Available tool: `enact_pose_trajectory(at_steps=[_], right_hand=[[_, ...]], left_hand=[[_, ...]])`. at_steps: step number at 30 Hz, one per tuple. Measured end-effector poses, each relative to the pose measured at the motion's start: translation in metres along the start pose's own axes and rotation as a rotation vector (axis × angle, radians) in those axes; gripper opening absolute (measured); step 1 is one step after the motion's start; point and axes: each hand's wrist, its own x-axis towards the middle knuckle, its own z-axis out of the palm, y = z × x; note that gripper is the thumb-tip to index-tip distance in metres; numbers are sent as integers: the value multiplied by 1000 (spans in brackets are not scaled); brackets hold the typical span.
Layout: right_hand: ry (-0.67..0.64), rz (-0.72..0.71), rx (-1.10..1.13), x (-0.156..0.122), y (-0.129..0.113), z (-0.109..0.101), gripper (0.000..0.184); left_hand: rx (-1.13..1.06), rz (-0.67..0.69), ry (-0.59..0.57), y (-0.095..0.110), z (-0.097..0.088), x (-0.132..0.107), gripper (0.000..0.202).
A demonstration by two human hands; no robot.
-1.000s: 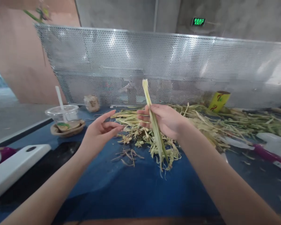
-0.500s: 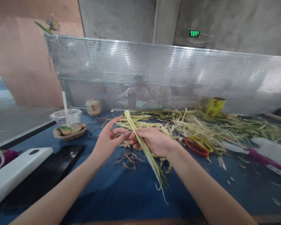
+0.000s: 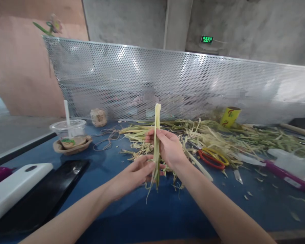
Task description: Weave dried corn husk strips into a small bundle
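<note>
My right hand [image 3: 167, 147] is closed round the middle of a long pale green leaf strip [image 3: 157, 122], which stands upright over the blue table [image 3: 152, 210]. My left hand [image 3: 134, 174] pinches the frayed lower end of the same strip, below my right hand. Behind both hands lies a loose heap of split leaves and scraps [image 3: 205, 135].
Red and yellow scissors [image 3: 213, 158] lie right of my hands. A plastic cup with a straw [image 3: 67, 127] stands on a shallow dish at left, near a black slab [image 3: 40, 196] and a white board [image 3: 12, 186]. A perforated metal screen [image 3: 167, 84] backs the table; a person sits behind it.
The strip has swung from a leftward slant to upright. My left hand has dropped from its upper part and now pinches the lower end.
</note>
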Motion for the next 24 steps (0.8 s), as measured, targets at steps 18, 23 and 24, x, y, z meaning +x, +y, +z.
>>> enact_pose_trajectory(at_steps=[18,23,24], right_hand=[[113,-195,22,2,-10,-16,15],[101,-157,6,-3,-11,-10,16],[98,-155,-1,-3,-11,-11,17]], left_hand=[[161,-87,-105,21,-12,-4,27],[77,-97,-78,25,-4,-3,21],[113,-78,-74,25,-5,-2,19]])
